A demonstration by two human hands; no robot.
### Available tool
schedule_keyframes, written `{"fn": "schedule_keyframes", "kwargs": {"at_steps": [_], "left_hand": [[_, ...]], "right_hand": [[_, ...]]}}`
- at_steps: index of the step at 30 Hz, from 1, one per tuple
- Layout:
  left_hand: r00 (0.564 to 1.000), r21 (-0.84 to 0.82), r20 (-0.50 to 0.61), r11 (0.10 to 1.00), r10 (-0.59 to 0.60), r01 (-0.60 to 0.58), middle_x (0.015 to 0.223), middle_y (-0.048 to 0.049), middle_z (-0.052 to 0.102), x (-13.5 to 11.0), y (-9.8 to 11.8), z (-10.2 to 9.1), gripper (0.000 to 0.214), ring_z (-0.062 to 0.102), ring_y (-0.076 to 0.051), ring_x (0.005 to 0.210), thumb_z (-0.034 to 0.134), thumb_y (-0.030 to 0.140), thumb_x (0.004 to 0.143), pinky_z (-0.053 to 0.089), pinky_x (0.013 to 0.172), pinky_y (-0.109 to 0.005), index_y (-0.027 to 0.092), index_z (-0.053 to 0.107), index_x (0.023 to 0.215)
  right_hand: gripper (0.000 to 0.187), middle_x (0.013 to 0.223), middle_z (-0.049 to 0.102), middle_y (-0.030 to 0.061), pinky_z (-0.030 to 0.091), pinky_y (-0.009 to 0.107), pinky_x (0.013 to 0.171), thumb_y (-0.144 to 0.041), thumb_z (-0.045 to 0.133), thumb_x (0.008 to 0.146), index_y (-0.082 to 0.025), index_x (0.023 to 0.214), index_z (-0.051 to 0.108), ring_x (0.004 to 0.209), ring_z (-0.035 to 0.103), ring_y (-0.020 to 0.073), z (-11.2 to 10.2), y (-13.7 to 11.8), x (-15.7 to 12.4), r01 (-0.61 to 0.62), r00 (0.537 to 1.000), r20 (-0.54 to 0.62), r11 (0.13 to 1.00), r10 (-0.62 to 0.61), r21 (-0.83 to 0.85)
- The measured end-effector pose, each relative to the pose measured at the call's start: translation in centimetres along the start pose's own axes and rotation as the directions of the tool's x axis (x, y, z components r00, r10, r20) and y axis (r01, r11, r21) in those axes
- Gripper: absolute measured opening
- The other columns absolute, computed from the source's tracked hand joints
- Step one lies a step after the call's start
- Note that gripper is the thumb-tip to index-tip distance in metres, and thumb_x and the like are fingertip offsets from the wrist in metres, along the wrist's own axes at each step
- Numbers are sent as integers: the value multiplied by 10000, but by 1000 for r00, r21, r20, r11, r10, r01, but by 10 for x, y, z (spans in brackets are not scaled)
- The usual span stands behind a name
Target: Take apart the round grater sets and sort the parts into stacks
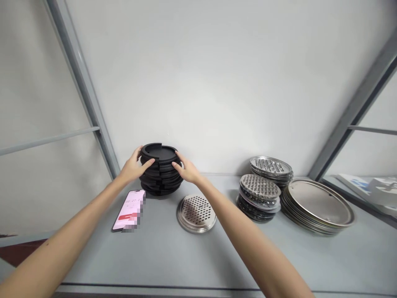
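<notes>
1. Bare forearms (74,229) reach over the smooth grey bench (155,256).
2. Broad, shallow steel plates (319,203) lie piled at the right.
3. Matte and notched, the black stack (161,179) of round pieces stands at the back, left of centre. Left hand (132,169) and right hand (187,169) have their grip clamped on opposite sides of its upper rim. The step appears to be holding or squaring it; a next move would call for even pressure.
4. Shiny perforated discs (259,186) form two stacks beside the plates.
5. One loose perforated disc (197,211) lies before the black stack.
6. A flat phone (128,211) rests left of it.
</notes>
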State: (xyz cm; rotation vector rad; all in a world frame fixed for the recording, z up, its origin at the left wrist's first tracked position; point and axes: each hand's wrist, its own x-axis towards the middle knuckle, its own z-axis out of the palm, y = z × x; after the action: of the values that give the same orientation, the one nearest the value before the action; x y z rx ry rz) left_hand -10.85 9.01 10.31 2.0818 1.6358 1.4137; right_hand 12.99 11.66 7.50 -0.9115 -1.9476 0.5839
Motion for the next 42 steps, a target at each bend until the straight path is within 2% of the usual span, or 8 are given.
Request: {"fn": "schedule_keyframes", "kwargs": {"at_steps": [5, 8, 10, 15, 23, 30, 36, 42], "left_hand": [[903, 186, -229, 927, 363, -325, 1318, -130, 544, -60, 28, 12, 464, 478, -293, 1267, 565, 350, 884, 332, 1102, -486, 184, 489, 1311], [843, 69, 176, 848, 509, -526, 1168, -89, 645, -106, 45, 40, 302, 585, -269, 1123, 566, 336, 889, 438, 1013, -436, 238, 602, 1172], [787, 48, 469, 878, 402, -477, 1390, -124, 510, -125, 51, 64, 619, 471, -338, 1275, 670, 488, 795, 394, 1058, -485, 243, 508, 1340], [686, 92, 711, 947, 155, -309, 1547, -193, 255, -131, 52, 114, 1130, 250, -408, 1409, 770, 625, 590, 303, 1116, -527, 177, 276, 1501], [798, -96, 543, 964, 261, -250, 1474, -134, 389, -131, 46, 124, 926, 408, -346, 1326, 782, 545, 634, 352, 1104, -479, 230, 408, 1420], [883, -259, 337, 934, 327, -247, 1324, -146, 508, -133, 47, 117, 705, 494, -325, 1232, 720, 568, 711, 403, 1054, -442, 186, 532, 1273], [931, -455, 269, 885, 246, -102, 1294, -156, 539, -130, 48, 116, 649, 506, -320, 1229, 531, 664, 834, 412, 1044, -423, 165, 558, 1249], [927, -611, 281, 791, 247, -25, 1223, -147, 604, -129, 47, 116, 655, 579, -306, 1134, 538, 661, 837, 456, 985, -410, 164, 546, 1263]], "right_hand": [[630, 1480, 396, 152, 344, 483, 1103, -461, 502, 908, -189, 1452, 337, 1329, 427, 267, -23, 10, -51, -16, 996, -92, 1000, 17, 12], [486, 1359, 539, 132, 349, 498, 1093, -436, 533, 899, -218, 1332, 504, 1273, 483, 268, -43, 23, -106, 22, 1000, -6, 997, -22, -68], [515, 1360, 537, 147, 325, 527, 1102, -437, 598, 858, -201, 1311, 531, 1312, 439, 303, -54, 32, -140, 23, 997, 79, 990, -13, -137], [624, 1404, 489, 180, 294, 545, 1117, -475, 605, 844, -162, 1370, 485, 1378, 343, 338, -63, 49, -183, -47, 984, 158, 978, 80, -202], [947, 1478, 373, 217, 292, 537, 1113, -585, 786, 606, -187, 1401, 460, 1375, 343, 365, -67, 50, -181, -102, 968, 215, 985, 131, -137], [798, 1476, 391, 186, 317, 527, 1101, -491, 794, 648, -207, 1345, 529, 1352, 387, 354, -70, 38, -181, -47, 986, 155, 995, 60, -91], [358, 1282, 610, 77, 437, 459, 1025, -185, 520, 856, -269, 1174, 662, 1172, 578, 257, -67, 45, -181, 38, 996, -74, 987, -50, -156], [255, 1005, 723, 63, 543, 403, 799, -326, 541, 880, -218, 1051, 696, 863, 668, 255, -69, 43, -179, -76, 952, -303, 994, 51, -74]]}}
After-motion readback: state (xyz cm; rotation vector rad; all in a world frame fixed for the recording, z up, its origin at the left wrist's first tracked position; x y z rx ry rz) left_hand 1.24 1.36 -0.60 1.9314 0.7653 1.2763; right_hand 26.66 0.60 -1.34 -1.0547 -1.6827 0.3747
